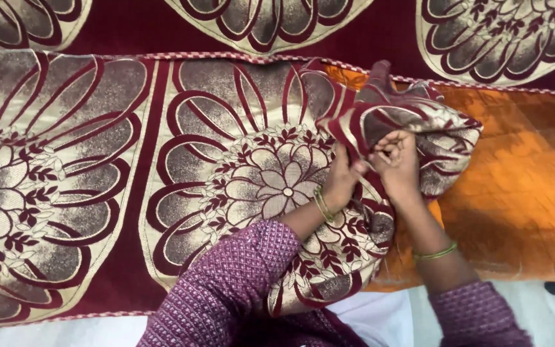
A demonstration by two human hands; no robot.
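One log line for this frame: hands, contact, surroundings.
left hand: grips cover | right hand: grips cover | under: orange cushion | behind: patterned fabric

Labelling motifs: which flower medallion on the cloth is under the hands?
The middle medallion of the front row, partly bunched under the left hand and right hand; the others lie flat, untouched.

No package, label, sign or screen shows anywhere in this view.
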